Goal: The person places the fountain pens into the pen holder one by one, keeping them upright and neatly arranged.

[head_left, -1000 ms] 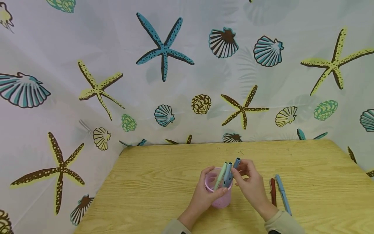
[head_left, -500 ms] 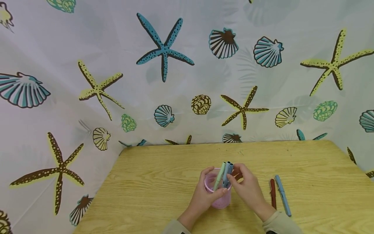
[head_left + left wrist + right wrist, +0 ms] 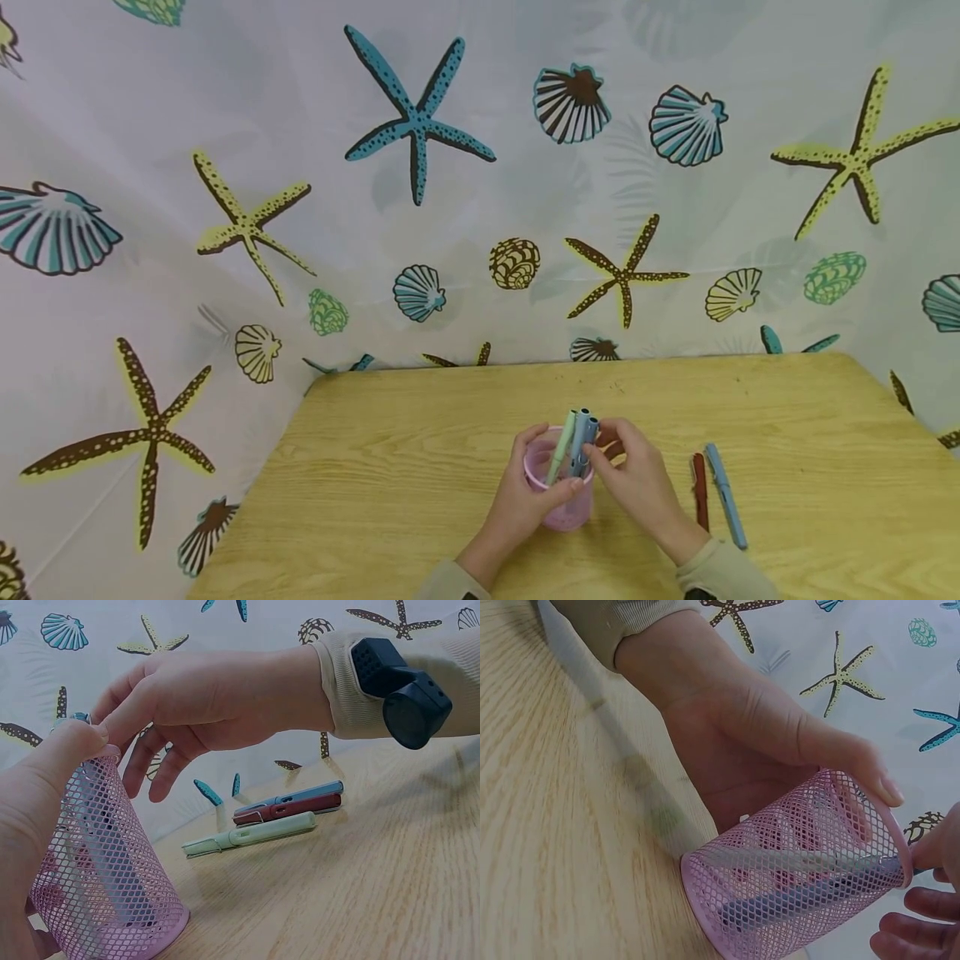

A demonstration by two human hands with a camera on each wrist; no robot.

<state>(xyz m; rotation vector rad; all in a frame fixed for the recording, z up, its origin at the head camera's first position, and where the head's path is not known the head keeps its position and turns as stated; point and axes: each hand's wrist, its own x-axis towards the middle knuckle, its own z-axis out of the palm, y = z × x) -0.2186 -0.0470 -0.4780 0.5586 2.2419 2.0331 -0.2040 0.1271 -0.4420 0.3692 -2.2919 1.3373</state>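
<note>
A pink mesh pen cup [image 3: 567, 510] stands on the table, gripped from the left by my left hand [image 3: 522, 502], with the thumb along the near rim. Inside lean a light green pen [image 3: 561, 448], a light blue pen [image 3: 579, 437] and a darker blue pen [image 3: 592, 431]. My right hand [image 3: 639, 483] pinches the darker blue pen near its top, just over the rim. Through the mesh in the right wrist view, the pen's lower part [image 3: 780, 904] reaches far down into the cup. The right hand's other fingers curl loosely outside the cup.
On the wooden table [image 3: 390, 492], right of the cup, lie a dark red pen [image 3: 701, 492] and a blue pen [image 3: 726, 496]. A light green pen [image 3: 251, 834] beside them shows in the left wrist view. A shell-and-starfish curtain [image 3: 465, 200] hangs behind the table.
The darker blue pen has gone lower into the cup and closer to the light blue one. My right hand moved left and down with it; my left hand keeps its grip.
</note>
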